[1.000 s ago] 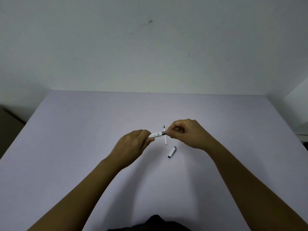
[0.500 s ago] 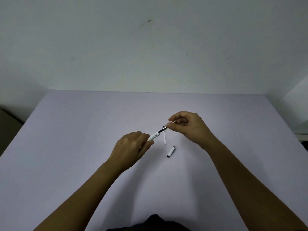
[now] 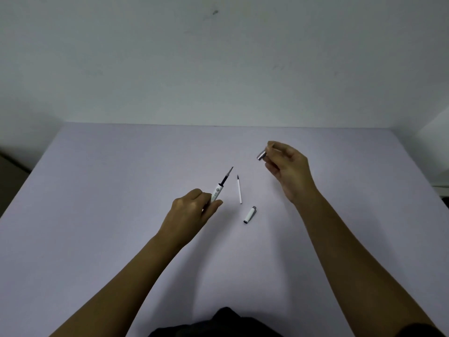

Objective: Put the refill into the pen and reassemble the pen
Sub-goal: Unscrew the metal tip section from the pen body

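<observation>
My left hand [image 3: 192,211] grips a white pen barrel [image 3: 217,192] that points up and to the right. A dark refill [image 3: 227,177] sticks out of the barrel's open end. My right hand [image 3: 288,167] is raised to the right and pinches a small silver tip piece [image 3: 261,155] between thumb and fingers. A second thin white refill [image 3: 239,189] lies on the table between my hands. The white pen cap [image 3: 250,215] lies just below it, nearer to me.
The work surface is a pale lilac table [image 3: 97,215] against a plain white wall [image 3: 218,69]. A dark piece of clothing [image 3: 223,322] shows at the near edge.
My right hand has pulled the silver tip piece off the barrel and moved up and right. The dark refill now stands bare out of the barrel.
</observation>
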Available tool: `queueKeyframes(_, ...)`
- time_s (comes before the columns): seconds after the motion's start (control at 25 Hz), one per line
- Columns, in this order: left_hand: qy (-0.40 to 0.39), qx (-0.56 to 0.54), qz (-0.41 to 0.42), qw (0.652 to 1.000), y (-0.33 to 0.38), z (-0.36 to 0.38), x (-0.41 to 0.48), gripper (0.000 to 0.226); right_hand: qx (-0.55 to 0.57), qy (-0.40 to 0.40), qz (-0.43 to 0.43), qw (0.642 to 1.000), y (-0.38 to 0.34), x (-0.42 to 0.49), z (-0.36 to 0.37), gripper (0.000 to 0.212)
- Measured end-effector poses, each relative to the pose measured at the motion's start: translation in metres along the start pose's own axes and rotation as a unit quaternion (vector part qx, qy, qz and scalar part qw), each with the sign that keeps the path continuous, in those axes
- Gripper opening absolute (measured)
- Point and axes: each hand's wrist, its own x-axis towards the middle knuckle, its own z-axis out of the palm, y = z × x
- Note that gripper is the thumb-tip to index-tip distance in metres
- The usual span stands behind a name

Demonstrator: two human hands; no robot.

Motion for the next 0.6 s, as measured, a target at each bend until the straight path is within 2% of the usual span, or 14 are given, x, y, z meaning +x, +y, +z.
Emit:
queueKeyframes(0.12,-0.002,-0.008,-0.014,1.000,-0.008,0.009,0.005,0.026,-0.081,0.066,0.110,0.988,0.071,0.011,-0.028,0.029)
queueKeyframes(0.2,-0.009,-0.008,-0.014,1.000,-0.011,0.013,0.007,0.025,-0.170,0.117,0.149,0.967,0.116,0.010,-0.047,0.030)
queueKeyframes(0.32,-0.010,-0.002,-0.010,1.000,-0.012,0.008,0.007,0.024,-0.313,0.150,0.161,0.924,0.150,0.005,-0.061,0.027)
queueKeyframes(0.4,-0.011,-0.001,-0.019,1.000,-0.017,0.009,0.012,0.024,-0.371,0.148,0.166,0.901,0.160,0.009,-0.061,0.025)
queueKeyframes(0.6,-0.022,-0.003,-0.024,0.999,-0.019,0.015,0.021,0.025,-0.426,0.114,0.146,0.886,0.174,0.015,-0.052,0.025)
